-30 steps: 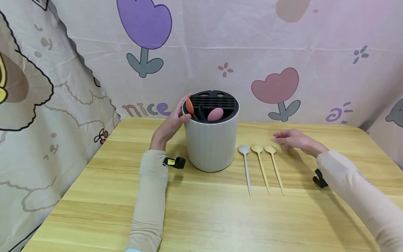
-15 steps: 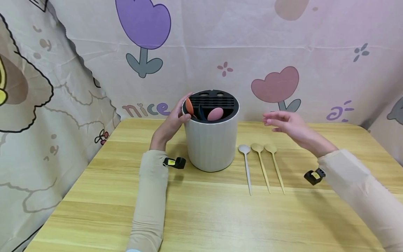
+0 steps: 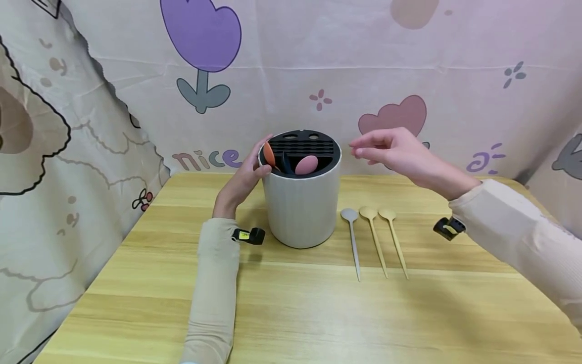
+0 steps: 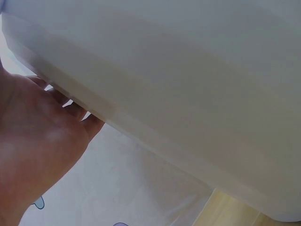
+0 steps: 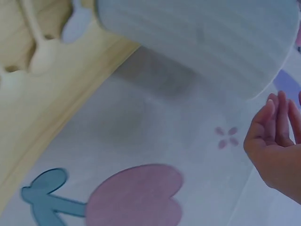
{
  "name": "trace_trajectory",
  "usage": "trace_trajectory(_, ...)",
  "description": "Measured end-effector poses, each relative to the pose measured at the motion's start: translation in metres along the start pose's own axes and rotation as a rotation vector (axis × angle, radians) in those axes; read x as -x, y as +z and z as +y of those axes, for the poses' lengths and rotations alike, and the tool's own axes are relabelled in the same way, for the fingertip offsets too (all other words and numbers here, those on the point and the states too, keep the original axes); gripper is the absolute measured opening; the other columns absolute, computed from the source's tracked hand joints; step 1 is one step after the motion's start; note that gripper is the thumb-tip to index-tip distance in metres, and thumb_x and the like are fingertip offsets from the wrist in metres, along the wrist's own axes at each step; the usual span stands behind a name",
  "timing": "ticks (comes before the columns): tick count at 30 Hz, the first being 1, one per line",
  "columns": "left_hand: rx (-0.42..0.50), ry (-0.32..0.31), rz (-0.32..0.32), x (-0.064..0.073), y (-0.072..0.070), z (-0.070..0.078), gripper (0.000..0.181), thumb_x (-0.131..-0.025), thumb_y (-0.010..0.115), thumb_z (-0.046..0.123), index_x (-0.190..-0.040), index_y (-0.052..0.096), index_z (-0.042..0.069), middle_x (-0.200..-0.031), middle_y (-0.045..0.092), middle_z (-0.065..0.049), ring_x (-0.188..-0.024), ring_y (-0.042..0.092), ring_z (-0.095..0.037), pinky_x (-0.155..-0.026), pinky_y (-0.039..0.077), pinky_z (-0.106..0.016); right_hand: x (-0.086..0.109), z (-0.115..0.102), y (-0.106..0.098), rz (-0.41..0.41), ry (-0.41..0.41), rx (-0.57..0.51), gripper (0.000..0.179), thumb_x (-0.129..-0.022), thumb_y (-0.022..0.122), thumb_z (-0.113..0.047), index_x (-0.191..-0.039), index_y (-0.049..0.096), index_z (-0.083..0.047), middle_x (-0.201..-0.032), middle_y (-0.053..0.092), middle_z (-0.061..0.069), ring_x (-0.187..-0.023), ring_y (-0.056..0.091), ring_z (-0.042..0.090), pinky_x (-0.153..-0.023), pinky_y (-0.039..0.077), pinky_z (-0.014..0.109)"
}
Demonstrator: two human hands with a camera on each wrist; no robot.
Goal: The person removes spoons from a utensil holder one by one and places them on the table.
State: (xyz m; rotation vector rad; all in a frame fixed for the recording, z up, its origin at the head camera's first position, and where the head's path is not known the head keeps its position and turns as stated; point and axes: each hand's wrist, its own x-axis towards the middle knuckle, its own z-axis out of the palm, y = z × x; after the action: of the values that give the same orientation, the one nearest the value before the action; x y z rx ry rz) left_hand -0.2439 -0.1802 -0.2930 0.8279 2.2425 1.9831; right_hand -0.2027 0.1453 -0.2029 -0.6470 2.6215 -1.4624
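Note:
A white ribbed utensil holder (image 3: 301, 212) with a black slotted lid (image 3: 313, 146) stands upright on the table. My left hand (image 3: 243, 179) holds its left side at the rim, thumb in front and fingers around the back. In the lid's front opening sit an orange spoon (image 3: 269, 153), a dark blue utensil (image 3: 286, 163) and a pink spoon (image 3: 306, 165). My right hand (image 3: 400, 154) hovers in the air just right of the rim, fingers loosely bent, holding nothing. Below it lie a grey spoon (image 3: 351, 235) and two cream spoons, one in the middle (image 3: 374, 232) and one at right (image 3: 393, 232).
The holder and spoons are on a wooden table (image 3: 291, 308). A printed cloth (image 3: 282, 91) hangs close behind its back edge and along the left side. Each forearm carries a small black wrist camera (image 3: 249, 235).
My right hand has risen from the table beside the cream spoons and moved left, toward the holder's rim. My left hand keeps its hold. The view has shifted slightly.

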Motion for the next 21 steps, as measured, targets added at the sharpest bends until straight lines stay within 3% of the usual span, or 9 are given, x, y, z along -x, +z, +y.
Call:
trace_trajectory(6,-0.010,0.008,-0.013,-0.002,0.003,0.001,0.131,-0.059,0.066,0.084,-0.155,0.014,0.011,-0.154,0.024,-0.013,-0.137,0.027,-0.025,-0.113,0.019,-0.051,-0.002,-0.017,0.011,0.003,-0.050,-0.060,0.032,-0.094,0.063,-0.013,-0.123,0.063,0.002,-0.110,0.068,0.006,-0.098,0.062,0.014,-0.078,0.050,0.028)
trace_trajectory(14,-0.020,-0.003,0.003,-0.001,0.001,0.000,0.131,-0.058,0.065,0.085,-0.155,0.015,0.013,-0.155,0.023,-0.013,-0.139,0.025,-0.025,-0.113,0.017,-0.054,-0.008,-0.030,0.027,-0.025,-0.029,-0.075,0.034,-0.093,0.064,-0.014,-0.124,0.064,-0.001,-0.122,0.064,0.007,-0.098,0.059,0.013,-0.070,0.048,0.028)
trace_trajectory(21,-0.021,-0.018,0.008,0.002,0.000,0.001,0.129,-0.059,0.066,0.084,-0.155,0.015,0.016,-0.154,0.023,-0.015,-0.136,0.028,-0.029,-0.112,0.018,-0.056,-0.016,-0.033,0.043,-0.050,-0.036,-0.114,0.028,-0.091,0.066,-0.008,-0.119,0.067,-0.001,-0.115,0.068,0.007,-0.093,0.060,0.014,-0.064,0.048,0.027)
